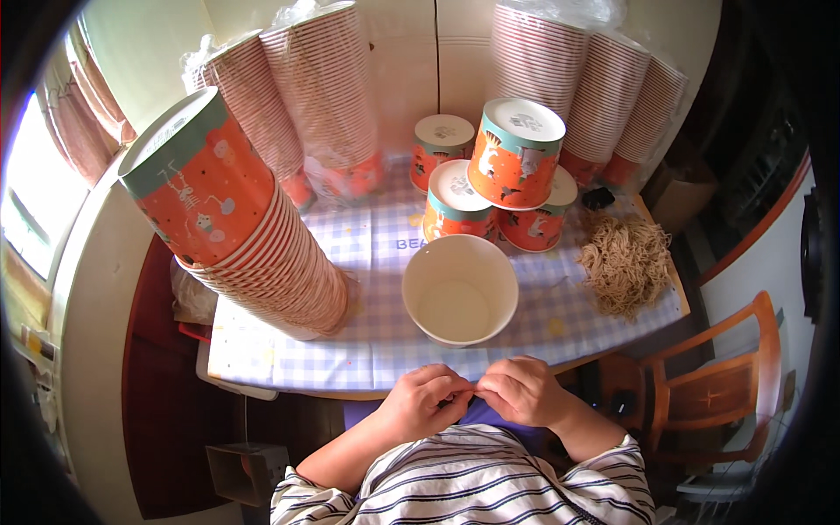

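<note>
My left hand (423, 402) and my right hand (522, 392) meet in front of my body, just off the table's near edge. Both are closed in a pinch with their fingertips together. Whatever lies between the fingers is too small to make out. Directly beyond them an open paper bucket (457, 302) stands upright, its white inside showing. To its left leans a tall stack of nested, upturned orange paper buckets (254, 219). Behind it, several upturned orange and teal buckets (516, 162) are piled, one resting on top of others.
A tangled heap of beige strands (626, 262) lies at the table's right side, near a small black object (598, 198). Plastic-wrapped bucket stacks (319, 101) line the back. The table (376, 350) has a checked cloth. A wooden chair (709, 398) stands right; an open box (249, 472) sits lower left.
</note>
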Available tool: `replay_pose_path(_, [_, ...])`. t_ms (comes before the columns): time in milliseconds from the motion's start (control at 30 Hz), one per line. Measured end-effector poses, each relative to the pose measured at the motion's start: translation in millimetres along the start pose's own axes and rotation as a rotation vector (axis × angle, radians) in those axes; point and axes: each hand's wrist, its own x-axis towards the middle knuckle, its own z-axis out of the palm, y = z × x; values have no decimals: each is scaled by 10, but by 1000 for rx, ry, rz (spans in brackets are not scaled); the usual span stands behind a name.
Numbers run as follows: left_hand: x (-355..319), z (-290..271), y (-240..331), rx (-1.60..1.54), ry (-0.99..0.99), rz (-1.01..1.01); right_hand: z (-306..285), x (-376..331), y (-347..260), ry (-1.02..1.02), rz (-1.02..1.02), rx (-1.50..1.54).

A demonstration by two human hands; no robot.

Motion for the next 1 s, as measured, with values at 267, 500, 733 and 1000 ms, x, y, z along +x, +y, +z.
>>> replay_pose_path(267, [14, 18, 19, 149, 85, 204, 6, -21, -13, 22, -32, 59])
replay_pose_path(500, [27, -10, 71, 174, 74, 216, -48, 9, -31, 9, -44, 20])
replay_pose_path(733, [87, -112, 87, 179, 39, 229, -163, 159, -62, -50, -88, -49])
replay_pose_path(1000, [479, -519, -178, 169, 68, 127, -123, 640, 308, -40, 290, 245])
